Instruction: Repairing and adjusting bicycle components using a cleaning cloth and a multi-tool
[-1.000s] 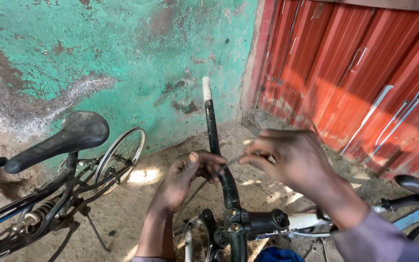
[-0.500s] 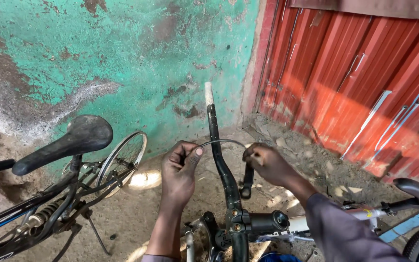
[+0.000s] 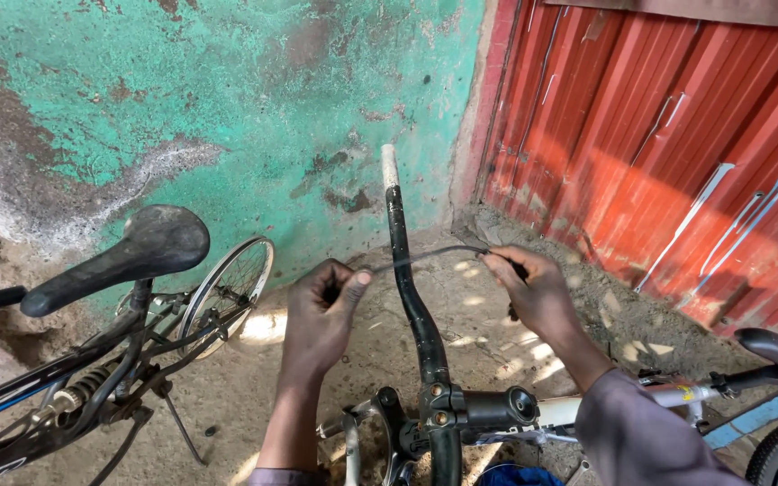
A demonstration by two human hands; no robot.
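Your left hand (image 3: 321,310) pinches one end of a thin grey cable (image 3: 425,256), fingers closed on it. Your right hand (image 3: 533,292) grips the other end, seemingly with a small dark tool. The cable arcs across the upright black handlebar (image 3: 407,288), between the teal wall (image 3: 227,108) and red corrugated door (image 3: 677,135).

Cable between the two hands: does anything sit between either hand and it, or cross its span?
Nothing separates them: the left hand and right hand each pinch an end of the cable. The upright black handlebar crosses its span midway; which one lies in front is unclear.
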